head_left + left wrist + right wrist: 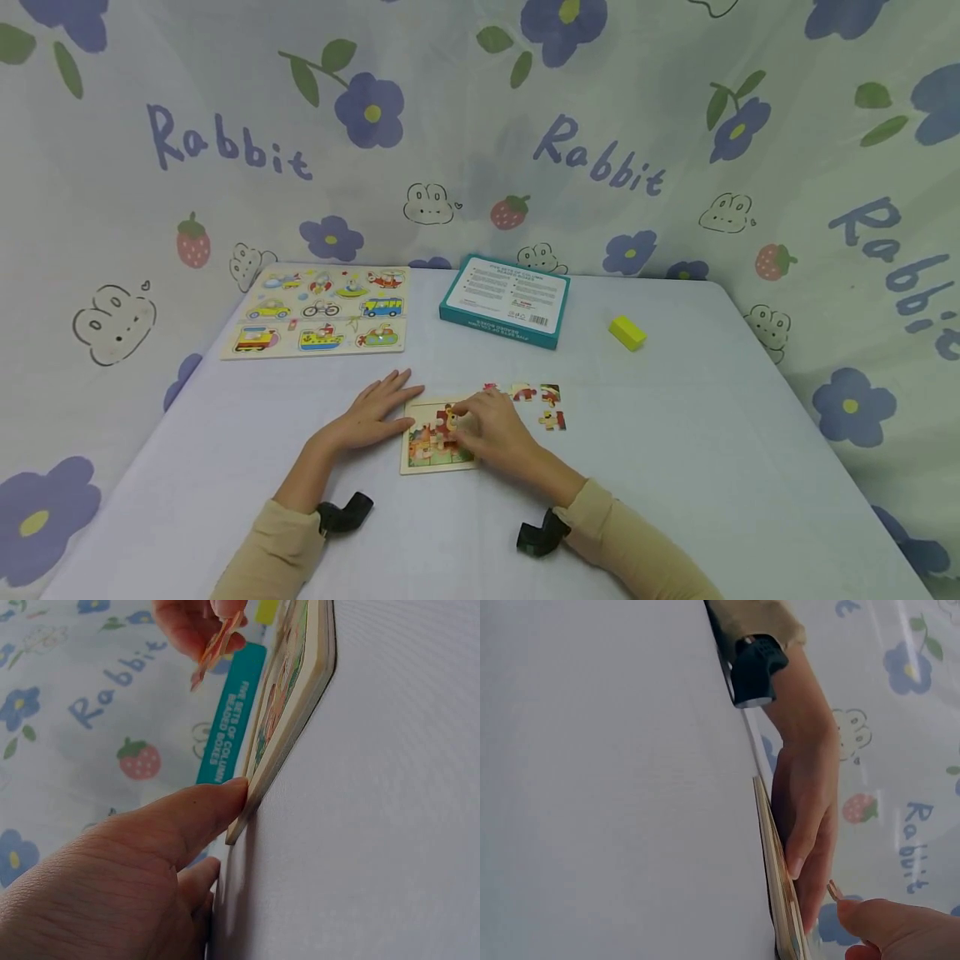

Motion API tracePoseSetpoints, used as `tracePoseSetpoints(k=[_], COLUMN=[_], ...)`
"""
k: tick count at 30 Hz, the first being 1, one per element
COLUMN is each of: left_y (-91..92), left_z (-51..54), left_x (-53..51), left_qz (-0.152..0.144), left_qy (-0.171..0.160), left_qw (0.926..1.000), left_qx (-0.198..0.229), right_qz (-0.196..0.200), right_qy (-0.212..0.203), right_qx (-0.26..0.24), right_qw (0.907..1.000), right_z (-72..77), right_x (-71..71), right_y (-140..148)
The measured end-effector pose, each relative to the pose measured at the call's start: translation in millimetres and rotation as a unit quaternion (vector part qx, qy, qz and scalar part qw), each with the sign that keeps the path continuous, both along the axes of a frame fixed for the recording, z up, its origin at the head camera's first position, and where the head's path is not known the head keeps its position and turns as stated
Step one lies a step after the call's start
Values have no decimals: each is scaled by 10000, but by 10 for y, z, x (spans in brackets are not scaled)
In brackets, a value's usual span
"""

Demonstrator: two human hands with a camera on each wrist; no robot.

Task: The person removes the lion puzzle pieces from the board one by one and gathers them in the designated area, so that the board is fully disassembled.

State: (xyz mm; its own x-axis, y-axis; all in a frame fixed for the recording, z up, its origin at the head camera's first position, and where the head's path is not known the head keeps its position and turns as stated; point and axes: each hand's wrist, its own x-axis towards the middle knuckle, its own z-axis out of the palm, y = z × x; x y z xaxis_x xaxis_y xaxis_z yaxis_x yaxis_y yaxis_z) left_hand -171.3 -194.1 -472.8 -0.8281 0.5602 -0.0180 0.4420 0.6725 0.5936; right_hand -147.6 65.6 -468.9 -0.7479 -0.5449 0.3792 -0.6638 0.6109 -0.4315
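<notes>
A wooden puzzle board (439, 470) lies on the white table, partly filled with picture pieces. My left hand (372, 414) rests at its left edge with fingers spread, the thumb touching the rim, as the left wrist view also shows. Over the board, my right hand (495, 429) pinches a puzzle piece (217, 649) between thumb and fingers, held above the surface. Several loose puzzle pieces (552, 420) lie just beyond and to the right of the right hand. Part of the board's right side is hidden under that hand.
Behind the board stands a teal and white box (504, 300). A vehicle picture board (321, 310) lies at the back left, and a yellow block (627, 332) sits at the back right. A printed curtain (465, 125) hangs behind the table.
</notes>
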Motion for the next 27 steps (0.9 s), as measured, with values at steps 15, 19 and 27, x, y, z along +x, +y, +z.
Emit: tracePoseSetpoints(k=[15, 19, 27], left_y=[12, 14, 9], left_z=[5, 11, 37], left_x=[0, 2, 9], left_qz=[3, 5, -8], left_qy=[-104, -113, -132], left_qw=[9999, 9999, 9999], left_qx=[8, -12, 6], right_qz=[-197, -151, -8], right_qy=[327, 310, 192], right_qx=[-91, -200, -175], right_qw=[9992, 9992, 9997], right_z=[61, 64, 68], right_x=[-87, -105, -119], right_y=[331, 444, 612])
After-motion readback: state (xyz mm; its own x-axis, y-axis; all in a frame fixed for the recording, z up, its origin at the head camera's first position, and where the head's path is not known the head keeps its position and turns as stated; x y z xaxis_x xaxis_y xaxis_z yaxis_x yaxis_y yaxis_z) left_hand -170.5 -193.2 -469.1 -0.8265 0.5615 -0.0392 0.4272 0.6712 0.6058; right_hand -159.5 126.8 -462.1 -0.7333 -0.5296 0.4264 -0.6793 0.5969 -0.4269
